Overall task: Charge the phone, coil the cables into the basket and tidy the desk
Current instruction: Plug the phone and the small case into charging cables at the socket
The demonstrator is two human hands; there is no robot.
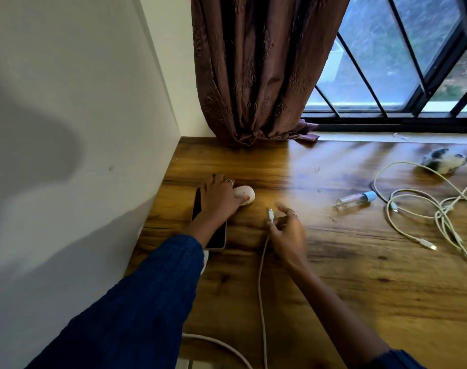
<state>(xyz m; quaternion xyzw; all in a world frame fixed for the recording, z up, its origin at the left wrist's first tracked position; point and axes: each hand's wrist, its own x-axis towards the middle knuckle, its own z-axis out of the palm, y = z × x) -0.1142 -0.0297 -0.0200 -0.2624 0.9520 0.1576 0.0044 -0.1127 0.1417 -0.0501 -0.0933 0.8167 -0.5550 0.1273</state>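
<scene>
Wood-grain brown table (333, 275) runs from a white wall on the left to a barred window at the back, where a brown patterned curtain (256, 70) hangs down to the tabletop. Near the wall lies a dark-screened phone in a pale case (218, 235), flat on the table. The left hand (218, 197), in a blue sleeve, reaches over the phone with its fingers lying over a small white rounded case (245, 194) just beyond the phone; whether it grips the case I cannot tell. The right hand (287, 230) pinches the plug end of a white charging cable (261, 288), whose cord trails toward the near edge. Well to the right lies a loose tangle of white cables (424, 209), with a clear small bottle with a blue cap (356, 199) beside it and a mottled grey stone-like object (443, 161) behind.
</scene>
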